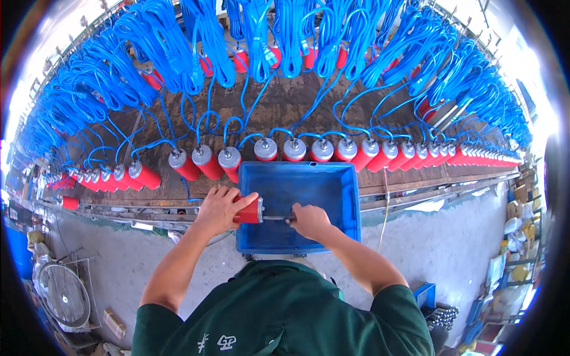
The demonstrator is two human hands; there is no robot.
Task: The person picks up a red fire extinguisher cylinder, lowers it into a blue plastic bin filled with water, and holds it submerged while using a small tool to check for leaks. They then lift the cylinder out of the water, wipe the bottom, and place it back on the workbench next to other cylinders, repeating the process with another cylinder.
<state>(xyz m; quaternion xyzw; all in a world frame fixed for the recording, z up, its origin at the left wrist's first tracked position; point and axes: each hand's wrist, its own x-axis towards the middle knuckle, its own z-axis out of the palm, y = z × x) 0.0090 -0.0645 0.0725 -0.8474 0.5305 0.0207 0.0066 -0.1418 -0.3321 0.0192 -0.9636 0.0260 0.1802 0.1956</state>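
Note:
My left hand [221,209] is wrapped round a red cylinder [252,212], which lies on its side over the left rim of a blue plastic tray [355,222]. The cylinder's metal end faces right. Closed over the tray, my right hand [311,223] grips a thin-shafted tool like a screwdriver [275,218]; the fist hides most of its handle. The shaft points left and reaches the cylinder's metal end, though whether it sits in a screw is too small to tell.
Red cylinders with silver caps [295,149] line the brown bench [267,107] in a long row. Blue cables run from them to coiled blue bundles [291,41] hanging behind. A round wire-guarded frame [64,295] stands on the floor at left; metal rods [444,316] lie at lower right.

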